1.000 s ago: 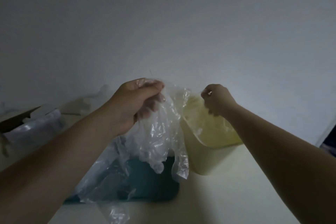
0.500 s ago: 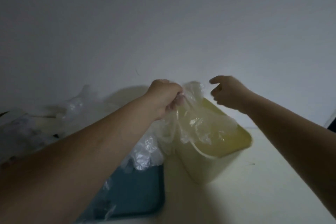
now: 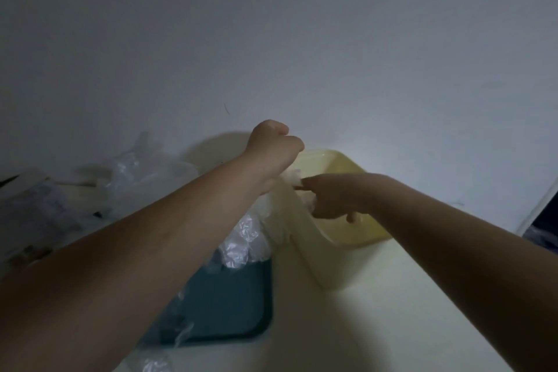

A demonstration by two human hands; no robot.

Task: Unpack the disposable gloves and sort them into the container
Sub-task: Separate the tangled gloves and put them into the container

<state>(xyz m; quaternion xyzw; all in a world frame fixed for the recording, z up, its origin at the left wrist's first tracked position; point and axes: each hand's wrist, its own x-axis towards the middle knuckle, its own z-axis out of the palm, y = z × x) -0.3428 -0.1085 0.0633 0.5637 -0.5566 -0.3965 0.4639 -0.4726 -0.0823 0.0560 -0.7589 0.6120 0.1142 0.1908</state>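
Now, head view: the only camera, looking forward and down at both hands over a pale counter (image 3: 347, 335).
Left hand (image 3: 273, 149): raised over the near-left rim of the container, fingers curled into a fist; its grip is pressed together on the top of a clear glove.
Glove (image 3: 271, 214): a thin, crinkled see-through film hanging from that fist, touching the container's left wall outside the rim.
Glove axis: long axis roughly upright, top end in the fist, loose end pointing down toward the tray; which end is the cuff I cannot tell.
Right hand (image 3: 329, 198): reaching left across the container's opening, fingertips meeting the film just below the left fist; it looks like a pinch on the glove, but blur hides the contact, so I cannot tell.
Container (image 3: 356, 166): pale yellow tub, far and right of centre, against the wall; the part of the inside that shows looks bare.
Tray (image 3: 229, 305): dark teal, near and left of the container, with more clear film lying on it under the left forearm.
Clutter (image 3: 142, 169): more clear plastic and packaging, far left on the counter.
Progress: judged early to middle; one glove is out and held at the rim but not yet inside.
Left to do: lower this glove in, then handle the film on the tray.
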